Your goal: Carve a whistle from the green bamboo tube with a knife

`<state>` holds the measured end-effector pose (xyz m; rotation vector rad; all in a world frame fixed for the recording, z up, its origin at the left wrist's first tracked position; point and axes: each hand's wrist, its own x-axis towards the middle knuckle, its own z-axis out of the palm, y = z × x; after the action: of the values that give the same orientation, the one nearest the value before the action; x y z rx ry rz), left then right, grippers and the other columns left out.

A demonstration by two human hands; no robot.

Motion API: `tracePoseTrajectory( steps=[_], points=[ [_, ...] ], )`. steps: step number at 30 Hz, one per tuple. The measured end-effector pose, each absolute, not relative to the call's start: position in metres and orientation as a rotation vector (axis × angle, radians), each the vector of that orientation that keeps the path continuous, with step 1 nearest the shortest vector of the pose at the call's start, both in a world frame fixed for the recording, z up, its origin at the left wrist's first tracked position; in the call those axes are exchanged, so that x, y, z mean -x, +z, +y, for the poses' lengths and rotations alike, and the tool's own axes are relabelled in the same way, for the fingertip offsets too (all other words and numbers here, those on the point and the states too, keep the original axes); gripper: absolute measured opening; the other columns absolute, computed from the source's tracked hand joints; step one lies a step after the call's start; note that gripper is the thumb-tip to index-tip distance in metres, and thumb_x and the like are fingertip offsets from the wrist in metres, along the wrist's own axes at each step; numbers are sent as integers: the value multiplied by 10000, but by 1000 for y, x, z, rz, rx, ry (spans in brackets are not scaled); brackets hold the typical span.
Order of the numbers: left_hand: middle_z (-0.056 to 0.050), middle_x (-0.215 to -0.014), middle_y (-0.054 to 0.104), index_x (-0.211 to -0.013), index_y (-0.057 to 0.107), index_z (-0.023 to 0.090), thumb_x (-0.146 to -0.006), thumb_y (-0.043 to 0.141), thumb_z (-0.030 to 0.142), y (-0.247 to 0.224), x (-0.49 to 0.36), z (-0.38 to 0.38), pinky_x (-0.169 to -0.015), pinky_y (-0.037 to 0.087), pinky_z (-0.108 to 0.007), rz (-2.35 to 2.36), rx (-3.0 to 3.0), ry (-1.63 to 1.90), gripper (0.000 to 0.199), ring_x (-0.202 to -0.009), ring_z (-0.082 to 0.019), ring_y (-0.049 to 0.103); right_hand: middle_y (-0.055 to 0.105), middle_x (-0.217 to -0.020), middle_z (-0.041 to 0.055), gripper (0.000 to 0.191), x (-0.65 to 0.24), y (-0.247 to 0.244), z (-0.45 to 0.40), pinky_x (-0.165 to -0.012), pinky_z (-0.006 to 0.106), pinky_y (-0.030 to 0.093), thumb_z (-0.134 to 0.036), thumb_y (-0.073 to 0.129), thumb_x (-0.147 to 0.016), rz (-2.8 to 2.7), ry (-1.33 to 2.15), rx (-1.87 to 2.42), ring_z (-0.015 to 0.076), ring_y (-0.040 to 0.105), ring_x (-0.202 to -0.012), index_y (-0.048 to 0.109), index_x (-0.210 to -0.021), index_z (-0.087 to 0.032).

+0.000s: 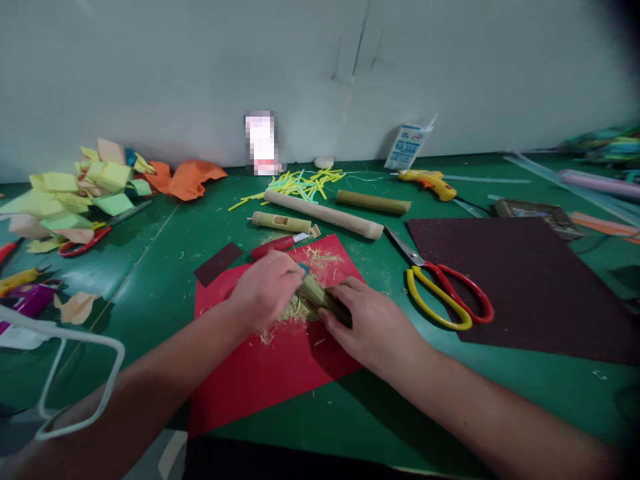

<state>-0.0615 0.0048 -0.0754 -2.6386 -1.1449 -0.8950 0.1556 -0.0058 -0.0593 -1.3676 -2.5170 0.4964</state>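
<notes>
My right hand (pixel 373 320) is closed round a short green bamboo tube (pixel 314 291), which lies tilted above a red sheet (pixel 240 380). Closed fingers of my left hand (pixel 267 287) press at the tube's far end. A small dark teal bit (pixel 304 268) shows by those fingertips; what they pinch is hidden. Pale shavings (pixel 295 310) lie under the tube and across the sheet. Just beyond my left hand rests a red-handled craft knife (pixel 275 247), its blade pointing right. Behind it lies a bamboo piece with a cut notch (pixel 283 222).
Red-and-yellow scissors (pixel 440 287) lie partly on a dark brown sheet (pixel 530 287) at right. Farther back are a wooden stick (pixel 325 215), another bamboo tube (pixel 374 201), yellow strips (pixel 285 183) and a yellow glue gun (pixel 427 183). Folded papers (pixel 75 193) are heaped at left.
</notes>
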Motion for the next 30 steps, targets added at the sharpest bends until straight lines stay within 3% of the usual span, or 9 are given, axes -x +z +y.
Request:
tracePoseTrajectory(
  steps=[11, 21, 26, 30],
  points=[
    [-78, -877, 636, -901, 645, 149, -942, 445, 181, -75, 61, 3, -775, 492, -356, -1109, 2663, -859, 207, -877, -199, 560, 597, -769, 20, 84, -157, -62, -7, -517, 274, 295, -273, 558, -798, -2457, 427, 1388, 145, 528, -625, 521, -809, -199],
    [-90, -893, 637, -900, 651, 145, -936, 456, 181, -74, 61, 5, -804, 491, -376, -1151, 2625, -860, 202, -905, -207, 559, 611, -826, 59, 178, -158, -59, -8, -570, 312, 352, -316, 475, -883, -2578, 239, 1382, 204, 595, -742, 571, -820, -180],
    [-89, -895, 636, -945, 657, 141, -926, 487, 185, -74, 77, 17, -796, 492, -379, -1305, 2508, -921, 177, -892, -203, 565, 616, -923, 67, 220, -161, -58, -8, -564, 311, 377, -347, 593, -798, -2572, 192, 1352, 218, 603, -764, 582, -948, -187],
    [-95, -887, 637, -936, 658, 128, -916, 504, 174, -73, 69, 12, -791, 492, -371, -1274, 2519, -951, 162, -882, -203, 561, 605, -823, 53, 136, -160, -60, -8, -599, 317, 398, -308, 582, -807, -2599, 215, 1358, 213, 604, -746, 577, -834, -175]
  ],
)
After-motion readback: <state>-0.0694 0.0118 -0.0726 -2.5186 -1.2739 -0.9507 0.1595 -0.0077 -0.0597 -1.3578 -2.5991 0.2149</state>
